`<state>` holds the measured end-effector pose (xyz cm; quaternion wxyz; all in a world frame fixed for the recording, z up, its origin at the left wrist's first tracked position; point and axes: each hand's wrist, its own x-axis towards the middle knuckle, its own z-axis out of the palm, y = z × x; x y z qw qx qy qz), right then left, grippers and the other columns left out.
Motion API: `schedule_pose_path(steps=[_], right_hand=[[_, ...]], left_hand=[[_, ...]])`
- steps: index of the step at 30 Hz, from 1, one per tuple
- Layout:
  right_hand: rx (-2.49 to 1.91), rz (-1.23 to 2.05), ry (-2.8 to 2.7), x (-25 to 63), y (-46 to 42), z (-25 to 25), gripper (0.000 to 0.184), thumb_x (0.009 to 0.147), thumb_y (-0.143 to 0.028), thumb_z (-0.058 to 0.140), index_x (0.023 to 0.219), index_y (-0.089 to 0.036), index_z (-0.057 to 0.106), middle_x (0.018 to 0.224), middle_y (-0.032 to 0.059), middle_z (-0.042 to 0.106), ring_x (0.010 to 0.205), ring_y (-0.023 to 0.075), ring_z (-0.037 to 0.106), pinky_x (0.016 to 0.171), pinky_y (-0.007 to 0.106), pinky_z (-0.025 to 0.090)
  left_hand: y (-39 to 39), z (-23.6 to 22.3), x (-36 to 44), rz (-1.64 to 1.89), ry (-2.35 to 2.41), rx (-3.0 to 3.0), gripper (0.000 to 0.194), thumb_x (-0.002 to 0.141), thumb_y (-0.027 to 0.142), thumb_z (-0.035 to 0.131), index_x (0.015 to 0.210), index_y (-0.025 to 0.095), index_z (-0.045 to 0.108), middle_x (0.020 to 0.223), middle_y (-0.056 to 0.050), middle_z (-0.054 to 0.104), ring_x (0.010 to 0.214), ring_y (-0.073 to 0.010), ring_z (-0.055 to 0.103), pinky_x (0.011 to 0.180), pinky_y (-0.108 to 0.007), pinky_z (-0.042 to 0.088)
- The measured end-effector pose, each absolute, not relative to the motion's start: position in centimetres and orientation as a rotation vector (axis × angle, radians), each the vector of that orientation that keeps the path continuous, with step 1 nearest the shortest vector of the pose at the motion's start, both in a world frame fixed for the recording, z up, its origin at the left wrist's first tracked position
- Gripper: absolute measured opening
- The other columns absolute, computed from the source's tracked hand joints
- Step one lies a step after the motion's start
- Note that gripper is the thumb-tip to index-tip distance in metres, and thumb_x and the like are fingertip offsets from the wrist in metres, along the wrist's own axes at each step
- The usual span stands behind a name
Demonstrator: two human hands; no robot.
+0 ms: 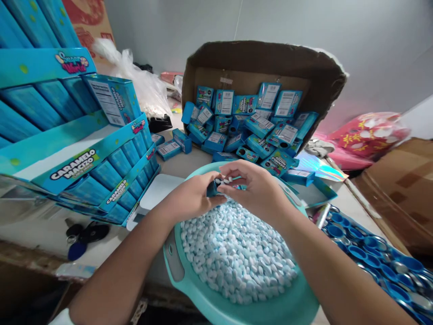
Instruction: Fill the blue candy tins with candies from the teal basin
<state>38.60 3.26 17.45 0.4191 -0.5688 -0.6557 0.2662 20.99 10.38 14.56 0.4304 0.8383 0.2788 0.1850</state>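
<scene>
My left hand (pixel 196 196) grips a small blue box (pixel 212 188), its open top turned toward my right hand. My right hand (pixel 255 187) is cupped around several small white-and-blue candies (pixel 226 180) at the box's mouth. Both hands hover over a teal basin (pixel 270 307) heaped with the same candies (pixel 237 255). Behind them, a tipped cardboard carton (pixel 264 63) spills many small blue candy boxes (pixel 253 124) onto the table.
Blue display trays marked "Caramelo Macizo" (pixel 84 167) are stacked at the left. Keys and a blue fob (pixel 83 237) lie near the front left. A pile of blue round lids (pixel 372 257) sits at the right, with brown cartons (pixel 402 189) and a red bag (pixel 368 133) behind.
</scene>
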Motion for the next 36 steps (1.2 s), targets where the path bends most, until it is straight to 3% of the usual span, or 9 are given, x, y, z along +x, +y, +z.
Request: schedule_pose_path(steps=[10,17,19,22,25,27,32,34,36], right_hand=[[-1.242,0.656,-1.638,38.7,3.1,16.8,0.033,0.084,-0.009,0.067,0.114,-0.023,0.064,0.112,0.0044,0.062,0.102,0.0157,0.066,0.088,0.030,0.061],[-1.157,0.282,-1.621,38.0,2.6,17.8,0.020,0.088,-0.006,0.058,0.093,-0.022,0.068,0.095,0.0035,0.064,0.089,0.0168,0.062,0.076,0.031,0.054],[-1.152,0.353,-1.800,37.5,2.3,17.5,0.021,0.088,-0.004,0.055,0.089,-0.021,0.067,0.091,0.0029,0.065,0.083,0.0160,0.061,0.072,0.030,0.051],[-1.300,0.618,-2.251,36.7,1.9,16.5,0.012,0.088,-0.014,0.062,0.097,-0.019,0.068,0.103,0.0069,0.067,0.093,0.0210,0.063,0.079,0.034,0.050],[-1.475,0.786,-2.546,36.3,1.8,15.2,0.032,0.084,-0.032,0.074,0.111,-0.016,0.066,0.114,0.0125,0.065,0.099,0.0272,0.063,0.078,0.036,0.048],[-1.506,0.865,-2.573,36.1,1.9,14.7,0.036,0.082,-0.037,0.076,0.111,-0.017,0.066,0.112,0.0105,0.065,0.092,0.0243,0.063,0.072,0.033,0.045],[-1.593,1.030,-2.542,35.8,2.2,15.2,0.009,0.081,-0.027,0.071,0.080,-0.019,0.067,0.075,0.0002,0.066,0.064,0.0136,0.052,0.057,0.027,0.034],[-1.596,1.046,-2.529,36.0,2.1,15.8,0.002,0.078,-0.019,0.067,0.079,-0.019,0.069,0.072,-0.0007,0.067,0.061,0.0123,0.051,0.055,0.026,0.033],[-1.520,1.037,-2.484,36.5,2.0,16.5,0.008,0.077,-0.015,0.067,0.081,-0.019,0.072,0.075,-0.0009,0.069,0.063,0.0119,0.054,0.057,0.026,0.036]], left_hand=[[10.3,14.5,21.1,0.575,0.675,2.041,0.039,0.085,0.038,0.070,0.122,0.027,0.063,0.113,-0.003,0.072,0.102,-0.0268,0.069,0.089,-0.039,0.054],[10.4,14.4,21.3,0.891,0.810,1.826,0.047,0.083,0.037,0.075,0.126,0.025,0.062,0.119,-0.005,0.071,0.108,-0.0246,0.069,0.088,-0.033,0.057],[10.4,14.3,21.4,1.061,0.848,1.795,0.048,0.082,0.034,0.076,0.126,0.023,0.062,0.120,-0.006,0.071,0.109,-0.0245,0.069,0.091,-0.033,0.058],[10.5,14.2,21.5,1.213,0.880,1.749,0.048,0.081,0.034,0.077,0.125,0.021,0.062,0.118,-0.006,0.072,0.108,-0.0243,0.070,0.093,-0.035,0.058],[10.4,14.2,21.5,1.221,0.879,1.732,0.047,0.081,0.036,0.077,0.124,0.022,0.063,0.116,-0.006,0.073,0.106,-0.0244,0.071,0.092,-0.036,0.059],[10.4,14.2,21.5,1.179,0.872,1.745,0.047,0.081,0.036,0.077,0.124,0.022,0.063,0.116,-0.007,0.073,0.107,-0.0249,0.071,0.092,-0.037,0.059],[10.3,14.3,21.4,1.081,0.859,1.810,0.045,0.082,0.034,0.076,0.124,0.023,0.064,0.119,-0.007,0.072,0.110,-0.0252,0.069,0.093,-0.036,0.058],[10.2,14.4,21.4,1.076,0.859,1.817,0.045,0.083,0.035,0.076,0.125,0.023,0.064,0.119,-0.006,0.072,0.110,-0.0250,0.069,0.093,-0.036,0.057],[10.2,14.5,21.4,1.089,0.860,1.814,0.046,0.083,0.036,0.076,0.125,0.023,0.063,0.121,-0.007,0.072,0.112,-0.0251,0.068,0.095,-0.036,0.056]])
